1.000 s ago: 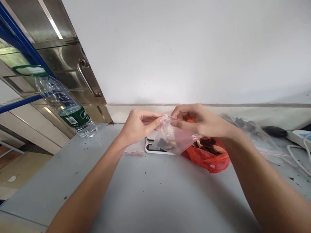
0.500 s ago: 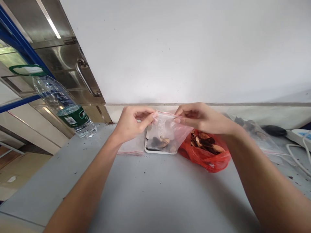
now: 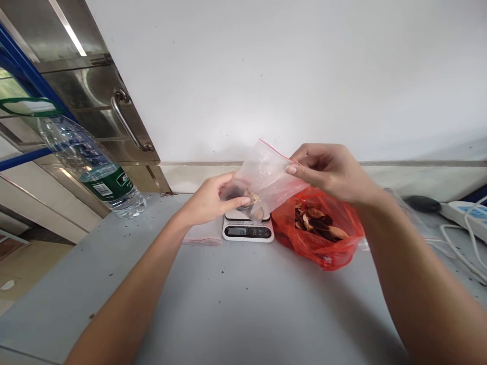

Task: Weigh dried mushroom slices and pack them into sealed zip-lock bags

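The left hand (image 3: 205, 203) closes thumb and fingers on the lower end of the clear bag (image 3: 268, 170), supporting the dark pieces (image 3: 250, 196) inside; the right hand (image 3: 327, 170) pinches its red-lined edge, holding that end higher. The bag slants over the white scale (image 3: 247, 233), though whether it touches the plate is hard to tell. Just beside, the red bag (image 3: 331, 257) stands open, handy for reaching in.

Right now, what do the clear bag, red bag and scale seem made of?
Clear bag: thin, glossy plastic, going by its see-through sheen and creases. Red bag: apparently thin plastic film, crinkled, shiny, translucent. Scale: probably hard, smooth plastic, judging by its rounded white edges.
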`<state>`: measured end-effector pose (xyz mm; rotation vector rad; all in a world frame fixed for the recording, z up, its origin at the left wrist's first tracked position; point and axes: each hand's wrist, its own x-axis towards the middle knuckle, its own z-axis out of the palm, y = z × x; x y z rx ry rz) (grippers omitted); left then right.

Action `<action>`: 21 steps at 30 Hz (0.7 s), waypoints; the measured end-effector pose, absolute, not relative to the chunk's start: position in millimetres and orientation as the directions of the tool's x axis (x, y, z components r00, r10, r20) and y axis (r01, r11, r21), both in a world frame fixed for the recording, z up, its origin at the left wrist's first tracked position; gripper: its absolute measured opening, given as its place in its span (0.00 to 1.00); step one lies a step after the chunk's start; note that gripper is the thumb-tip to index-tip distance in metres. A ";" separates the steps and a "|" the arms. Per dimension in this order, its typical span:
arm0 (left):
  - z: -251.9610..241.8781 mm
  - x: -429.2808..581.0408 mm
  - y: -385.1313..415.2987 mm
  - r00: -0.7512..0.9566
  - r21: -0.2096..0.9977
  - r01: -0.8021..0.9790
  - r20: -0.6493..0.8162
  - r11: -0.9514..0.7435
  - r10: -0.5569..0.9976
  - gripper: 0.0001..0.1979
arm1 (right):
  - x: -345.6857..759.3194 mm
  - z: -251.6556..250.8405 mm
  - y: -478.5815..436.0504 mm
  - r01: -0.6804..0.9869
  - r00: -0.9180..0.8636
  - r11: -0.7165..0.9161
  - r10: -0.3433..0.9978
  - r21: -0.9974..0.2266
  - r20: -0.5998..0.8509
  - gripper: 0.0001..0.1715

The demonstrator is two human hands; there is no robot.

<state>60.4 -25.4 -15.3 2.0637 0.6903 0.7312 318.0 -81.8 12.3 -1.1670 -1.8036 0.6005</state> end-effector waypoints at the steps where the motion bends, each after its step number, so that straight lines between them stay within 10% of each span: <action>1: -15.0 59.7 -24.1 0.673 0.831 0.209 0.261 -0.516 0.693 0.19 | 321.4 13.1 -81.9 0.475 -0.203 0.428 0.903 -0.769 0.378 0.30; 13: -17.3 54.8 -15.5 0.582 0.838 0.217 0.300 -0.500 0.756 0.21 | 331.3 19.1 -86.5 0.523 -0.359 0.308 0.925 -0.795 0.123 0.37; 21: -12.9 56.8 -21.1 0.663 0.831 0.257 0.220 -0.493 0.716 0.20 | 325.7 14.3 -84.2 0.497 -0.222 0.382 0.924 -0.779 0.311 0.28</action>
